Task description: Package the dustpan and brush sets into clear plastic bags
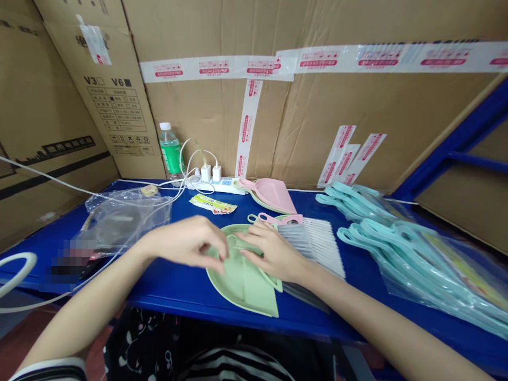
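A light green dustpan (234, 286) lies on the blue table near its front edge. On top of it is a green hand brush (273, 279) with dark bristles that run under my right forearm. My right hand (273, 248) lies over the brush's handle with its fingers bent around it. Just left of the brush handle, over the dustpan's left side, hovers my left hand (196, 243). Its fingers are curved, with a gap between thumb and forefinger, slightly blurred and holding nothing I can see. Beyond my right hand lie more brushes (313, 241) with grey and white bristles and pink and green handles.
Behind are a pink dustpan (273, 194), a colourful card (214, 203), a power strip (228, 185) with cables, and a bottle (171, 151). Bagged turquoise sets (413, 248) fill the right side. A clear plastic bag (123, 219) lies left. Cardboard (206, 111) walls the back.
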`<control>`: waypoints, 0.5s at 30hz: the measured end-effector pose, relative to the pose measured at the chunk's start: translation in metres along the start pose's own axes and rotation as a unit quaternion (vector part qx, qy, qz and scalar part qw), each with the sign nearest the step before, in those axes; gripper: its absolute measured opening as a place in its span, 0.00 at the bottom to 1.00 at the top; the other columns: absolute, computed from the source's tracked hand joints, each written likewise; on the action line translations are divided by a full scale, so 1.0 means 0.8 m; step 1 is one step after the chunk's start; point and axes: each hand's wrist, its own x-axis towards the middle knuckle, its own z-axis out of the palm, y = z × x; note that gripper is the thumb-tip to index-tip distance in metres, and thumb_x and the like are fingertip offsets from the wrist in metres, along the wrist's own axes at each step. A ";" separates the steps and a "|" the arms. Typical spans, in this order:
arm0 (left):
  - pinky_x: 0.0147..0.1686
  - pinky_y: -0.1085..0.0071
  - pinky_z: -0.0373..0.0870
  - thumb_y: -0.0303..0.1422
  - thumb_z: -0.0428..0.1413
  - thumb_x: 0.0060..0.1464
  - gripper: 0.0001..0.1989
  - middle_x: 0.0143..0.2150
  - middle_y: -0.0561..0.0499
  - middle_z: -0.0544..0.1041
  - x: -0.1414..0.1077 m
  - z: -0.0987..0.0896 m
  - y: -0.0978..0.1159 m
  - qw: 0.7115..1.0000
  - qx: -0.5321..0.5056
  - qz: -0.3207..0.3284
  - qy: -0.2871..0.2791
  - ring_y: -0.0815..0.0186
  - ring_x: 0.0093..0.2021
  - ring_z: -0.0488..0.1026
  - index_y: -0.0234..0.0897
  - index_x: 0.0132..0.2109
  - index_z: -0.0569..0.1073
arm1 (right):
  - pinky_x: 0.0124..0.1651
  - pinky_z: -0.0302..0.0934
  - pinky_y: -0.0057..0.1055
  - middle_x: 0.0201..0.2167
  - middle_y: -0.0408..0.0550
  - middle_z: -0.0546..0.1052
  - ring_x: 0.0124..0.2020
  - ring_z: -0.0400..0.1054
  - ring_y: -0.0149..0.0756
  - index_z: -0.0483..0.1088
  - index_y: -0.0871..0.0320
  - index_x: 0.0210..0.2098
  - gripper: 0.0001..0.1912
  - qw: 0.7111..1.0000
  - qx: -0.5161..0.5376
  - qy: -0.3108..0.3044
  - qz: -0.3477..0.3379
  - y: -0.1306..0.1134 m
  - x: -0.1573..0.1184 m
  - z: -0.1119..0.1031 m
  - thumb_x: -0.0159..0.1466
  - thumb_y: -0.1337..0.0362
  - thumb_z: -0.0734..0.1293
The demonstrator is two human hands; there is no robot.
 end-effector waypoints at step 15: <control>0.19 0.82 0.60 0.38 0.51 0.60 0.13 0.21 0.56 0.70 -0.021 -0.016 -0.073 0.964 -0.176 -0.148 -0.134 0.75 0.19 0.65 0.34 0.33 0.75 | 0.46 0.59 0.39 0.36 0.51 0.78 0.40 0.69 0.41 0.73 0.59 0.46 0.12 0.995 0.097 -0.017 -0.020 -0.020 0.026 0.005 0.66 0.64 0.63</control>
